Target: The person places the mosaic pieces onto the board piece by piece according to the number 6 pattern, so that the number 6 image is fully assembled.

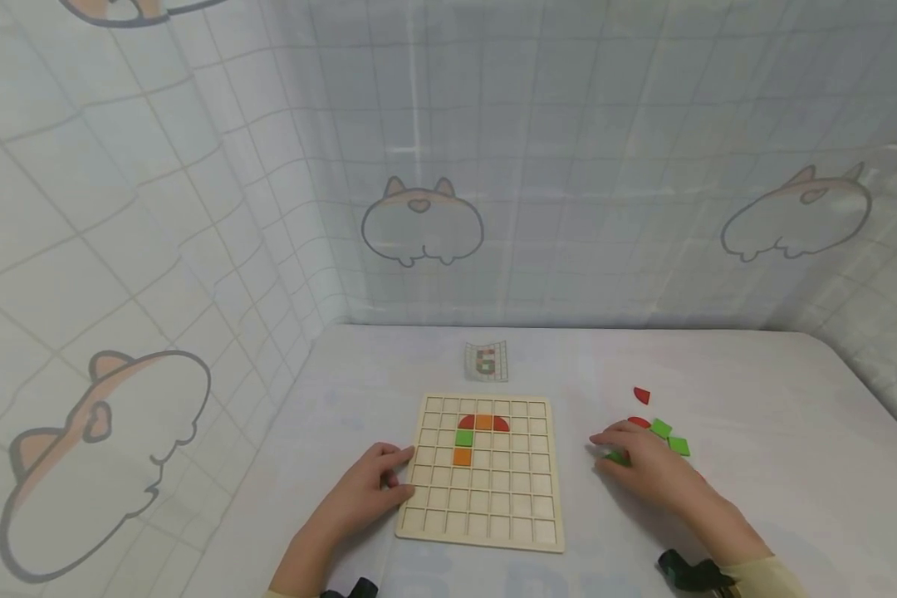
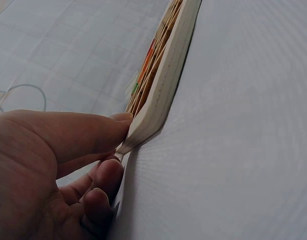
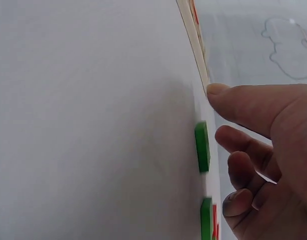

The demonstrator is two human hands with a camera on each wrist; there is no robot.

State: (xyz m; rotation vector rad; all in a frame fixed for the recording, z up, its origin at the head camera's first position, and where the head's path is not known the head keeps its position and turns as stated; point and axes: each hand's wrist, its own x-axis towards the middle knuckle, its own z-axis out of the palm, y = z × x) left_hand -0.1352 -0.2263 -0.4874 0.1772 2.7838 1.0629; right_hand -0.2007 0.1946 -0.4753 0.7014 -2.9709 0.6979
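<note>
A pale wooden grid board (image 1: 480, 524) lies on the table. Its upper cells hold two red rounded pieces (image 1: 467, 423), two orange squares (image 1: 462, 457) and a green square (image 1: 464, 438). My left hand (image 1: 366, 486) rests at the board's left edge, thumb and forefinger touching it a little apart. To the board's right, my right hand (image 1: 654, 465) hovers low over loose pieces, thumb and fingers apart with nothing between them. A green piece (image 3: 202, 146) lies beside its fingers in the right wrist view; another green piece (image 3: 207, 218) is lower down.
Behind the board lies a small card (image 1: 486, 361) printed with a coloured grid pattern. Near the right hand are a red quarter-round piece (image 1: 642, 395), a second red piece (image 1: 639, 422) and green squares (image 1: 678, 447). A patterned curtain (image 1: 553, 208) surrounds the white table (image 1: 792, 415).
</note>
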